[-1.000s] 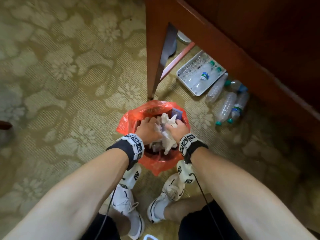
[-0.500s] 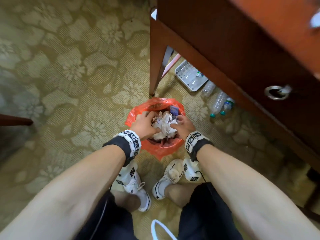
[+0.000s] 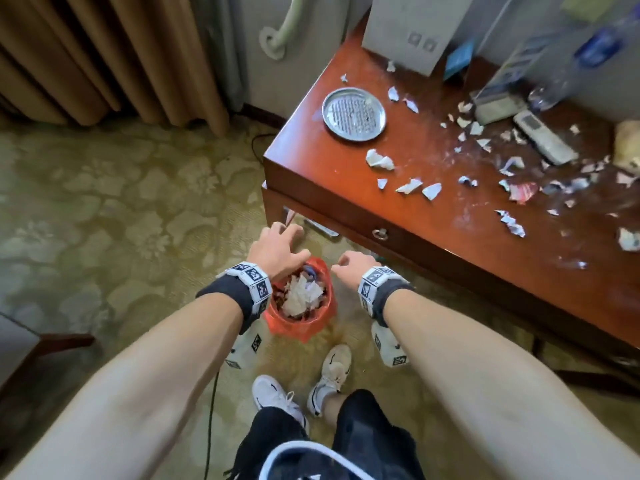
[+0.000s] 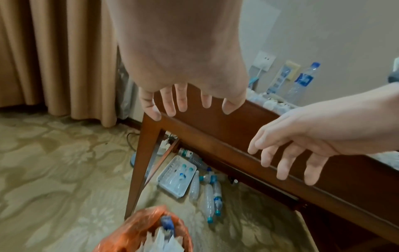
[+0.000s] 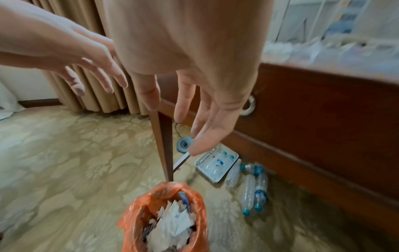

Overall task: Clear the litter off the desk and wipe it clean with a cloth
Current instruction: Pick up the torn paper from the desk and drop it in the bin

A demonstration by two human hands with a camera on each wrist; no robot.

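Observation:
A bin lined with an orange bag (image 3: 300, 325) (image 4: 134, 228) (image 5: 138, 209) stands on the carpet by the desk corner, full of white crumpled paper (image 3: 302, 296) (image 5: 172, 223). My left hand (image 3: 277, 249) (image 4: 183, 102) hovers above it with fingers spread and empty. My right hand (image 3: 351, 265) (image 5: 183, 109) hangs beside it, fingers straight and empty. On the red-brown desk (image 3: 433, 209), several torn paper scraps (image 3: 410, 186) lie scattered across the top. No cloth shows in any view.
A round metal plate (image 3: 354, 115), a remote control (image 3: 544, 137), a water bottle (image 3: 585, 53) and a leaflet stand sit on the desk. Under it lie a white tray (image 4: 178, 177) and several plastic bottles (image 5: 251, 189). Curtains (image 3: 104, 57) hang at the left; a drawer ring (image 3: 380, 233) faces me.
Both hands have let go of the paper and risen out of the bin. My head has lifted, bringing the desktop into view.

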